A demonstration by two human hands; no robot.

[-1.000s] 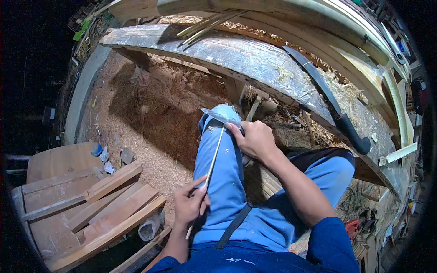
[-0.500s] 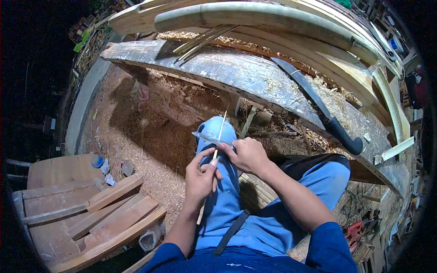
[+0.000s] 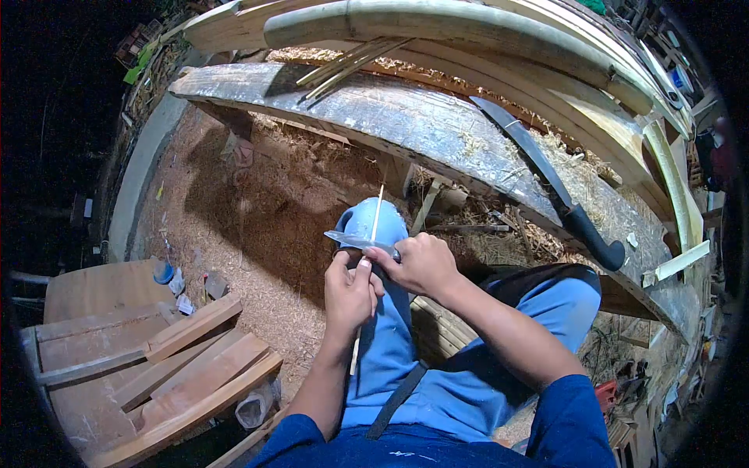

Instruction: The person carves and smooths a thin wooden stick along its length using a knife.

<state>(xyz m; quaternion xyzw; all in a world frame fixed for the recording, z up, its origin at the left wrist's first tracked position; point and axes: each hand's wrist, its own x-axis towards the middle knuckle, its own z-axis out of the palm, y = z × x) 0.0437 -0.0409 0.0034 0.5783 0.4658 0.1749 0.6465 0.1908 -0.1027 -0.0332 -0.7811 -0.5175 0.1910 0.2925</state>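
Note:
My left hand [image 3: 350, 294] pinches a thin bamboo strip [image 3: 378, 217] that runs lengthwise over my left thigh, its far end pointing past the knee. My right hand [image 3: 421, 265] is closed on the handle of a small knife [image 3: 348, 239]. The blade lies across the strip just beyond my left fingertips, above the knee. My two hands are close together, and the right thumb rests near the blade. Part of the strip is hidden under my left hand; its near end shows below the wrist.
A plank bench [image 3: 390, 109] curves across the front, bearing a large black-handled machete [image 3: 538, 160] and several thin strips [image 3: 355, 62]. A thick bamboo pole [image 3: 452, 22] lies behind. Wood pieces [image 3: 195, 374] are stacked at the lower left. Shavings cover the ground.
My left hand has moved forward along the strip, up to the knife. The knife has come slightly back from the knee, and the strip's far end now extends beyond the blade.

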